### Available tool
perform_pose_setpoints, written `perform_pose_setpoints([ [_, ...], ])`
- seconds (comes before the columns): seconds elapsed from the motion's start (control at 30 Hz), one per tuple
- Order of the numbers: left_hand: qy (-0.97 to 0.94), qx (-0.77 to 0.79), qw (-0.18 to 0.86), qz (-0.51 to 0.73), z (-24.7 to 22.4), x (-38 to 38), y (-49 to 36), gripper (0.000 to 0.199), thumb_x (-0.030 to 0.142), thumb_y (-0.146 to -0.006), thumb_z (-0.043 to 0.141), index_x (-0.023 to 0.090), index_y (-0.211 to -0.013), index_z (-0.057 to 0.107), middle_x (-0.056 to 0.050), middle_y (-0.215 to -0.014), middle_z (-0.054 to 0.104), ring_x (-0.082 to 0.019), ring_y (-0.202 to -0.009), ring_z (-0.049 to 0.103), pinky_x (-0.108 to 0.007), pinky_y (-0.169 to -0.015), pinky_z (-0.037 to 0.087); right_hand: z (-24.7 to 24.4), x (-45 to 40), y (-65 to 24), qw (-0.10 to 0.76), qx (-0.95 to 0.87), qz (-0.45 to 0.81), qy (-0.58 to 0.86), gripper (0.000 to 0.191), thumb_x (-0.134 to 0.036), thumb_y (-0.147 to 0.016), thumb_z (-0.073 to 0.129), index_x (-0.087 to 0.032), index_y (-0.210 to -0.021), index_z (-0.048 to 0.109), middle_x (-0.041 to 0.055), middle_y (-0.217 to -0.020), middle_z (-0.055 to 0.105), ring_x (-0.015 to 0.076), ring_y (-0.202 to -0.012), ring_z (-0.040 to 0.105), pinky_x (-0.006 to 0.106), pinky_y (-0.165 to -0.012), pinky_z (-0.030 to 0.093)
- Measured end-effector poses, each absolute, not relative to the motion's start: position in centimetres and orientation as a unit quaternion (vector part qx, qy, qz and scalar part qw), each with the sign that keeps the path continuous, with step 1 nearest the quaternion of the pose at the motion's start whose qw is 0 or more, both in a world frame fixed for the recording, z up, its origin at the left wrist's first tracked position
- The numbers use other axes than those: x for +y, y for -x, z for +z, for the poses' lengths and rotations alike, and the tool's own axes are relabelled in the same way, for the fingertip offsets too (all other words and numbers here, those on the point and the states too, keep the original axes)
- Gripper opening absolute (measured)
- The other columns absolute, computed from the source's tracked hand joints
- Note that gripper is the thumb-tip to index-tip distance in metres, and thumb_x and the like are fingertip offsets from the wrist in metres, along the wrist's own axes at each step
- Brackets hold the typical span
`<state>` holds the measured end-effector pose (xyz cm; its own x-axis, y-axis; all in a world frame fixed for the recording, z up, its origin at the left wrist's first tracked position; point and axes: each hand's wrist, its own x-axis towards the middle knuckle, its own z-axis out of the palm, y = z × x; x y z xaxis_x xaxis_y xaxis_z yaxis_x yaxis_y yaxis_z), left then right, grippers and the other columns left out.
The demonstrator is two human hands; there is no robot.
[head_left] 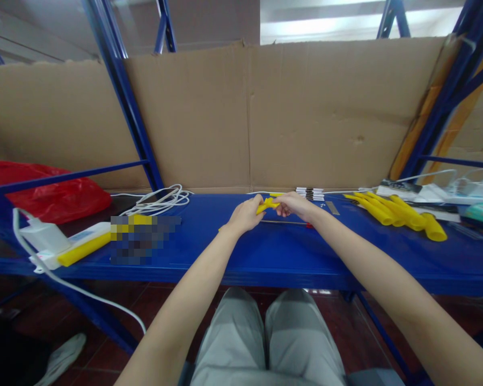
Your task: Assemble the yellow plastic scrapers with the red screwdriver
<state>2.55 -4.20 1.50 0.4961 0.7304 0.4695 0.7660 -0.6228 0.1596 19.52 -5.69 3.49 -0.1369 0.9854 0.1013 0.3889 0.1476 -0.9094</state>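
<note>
Over the middle of the blue table (265, 254), both hands are closed on a bright yellow, crumpled-looking piece (269, 203). My left hand (247, 215) wraps around its left part. A bit of yellow also shows by the left wrist, though I cannot tell if it belongs to the same piece. With bent fingers, my right hand (293, 205) pinches the right end. Beneath the hands lies a thin rod-like tool (285, 222) with a red end, partly covered by the right forearm. A stack of small white and black pieces (309, 193) sits behind the right hand.
Several yellow tubes (402, 212) lie to the right, beside papers and white cables. A small flat strip (333, 208) is nearer. On the left are coiled white cable (165, 199), a power strip (84, 234) and a red bag (60, 193). Cardboard (306, 118) walls the back.
</note>
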Motion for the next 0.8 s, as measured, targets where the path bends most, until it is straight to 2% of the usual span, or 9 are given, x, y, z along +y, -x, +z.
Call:
perform_pose_setpoints([
  [0.17,0.873,-0.409,0.017,-0.264,1.4,-4.3,-2.7,0.040,0.025,-0.079,0.058,0.021,-0.117,0.045,-0.009,-0.113,0.061,-0.024,-0.103,0.059,-0.033,-0.081,0.046,3.3,-4.5,-20.9,0.475,-0.570,0.379,0.553,0.017,-0.015,-0.076,0.050,-0.015,-0.059,0.051,-0.0019,-0.043,0.048,0.0063,-0.038,0.043,0.018,-0.040,0.032],
  [0.37,0.889,-0.384,-0.014,-0.251,1.3,-4.5,-2.6,0.049,0.025,-0.078,0.057,0.023,-0.125,0.042,-0.007,-0.115,0.061,-0.023,-0.102,0.060,-0.033,-0.084,0.046,3.2,-3.0,-24.4,0.574,-0.464,0.326,0.590,0.016,-0.018,-0.078,0.047,-0.019,-0.062,0.043,-0.0057,-0.042,0.038,0.0063,-0.036,0.034,0.019,-0.039,0.029],
  [0.53,0.905,-0.338,-0.024,-0.259,1.1,-4.4,-2.6,0.054,0.028,-0.079,0.054,0.024,-0.131,0.042,-0.005,-0.116,0.061,-0.022,-0.101,0.060,-0.033,-0.085,0.046,2.9,-2.6,-25.5,0.597,-0.416,0.349,0.590,0.015,-0.025,-0.078,0.052,-0.018,-0.066,0.046,-0.0059,-0.042,0.039,0.0063,-0.036,0.032,0.020,-0.039,0.029],
  [0.63,0.903,-0.315,-0.023,-0.291,1.1,-4.4,-2.7,0.050,0.026,-0.081,0.050,0.024,-0.130,0.045,-0.005,-0.118,0.060,-0.021,-0.104,0.058,-0.031,-0.088,0.044,3.0,-2.7,-25.4,0.609,-0.400,0.396,0.558,0.019,-0.028,-0.082,0.050,-0.018,-0.066,0.045,-0.0055,-0.043,0.041,0.0060,-0.035,0.033,0.019,-0.039,0.029],
  [0.8,0.866,-0.373,0.016,-0.334,1.2,-4.6,-3.0,0.046,0.025,-0.088,0.040,0.026,-0.134,0.044,-0.005,-0.107,0.062,-0.019,-0.097,0.058,-0.031,-0.087,0.044,3.6,-3.2,-25.6,0.618,-0.429,0.408,0.518,0.022,-0.032,-0.086,0.045,-0.016,-0.072,0.052,-0.0030,-0.046,0.048,0.0069,-0.036,0.037,0.019,-0.038,0.030],
])
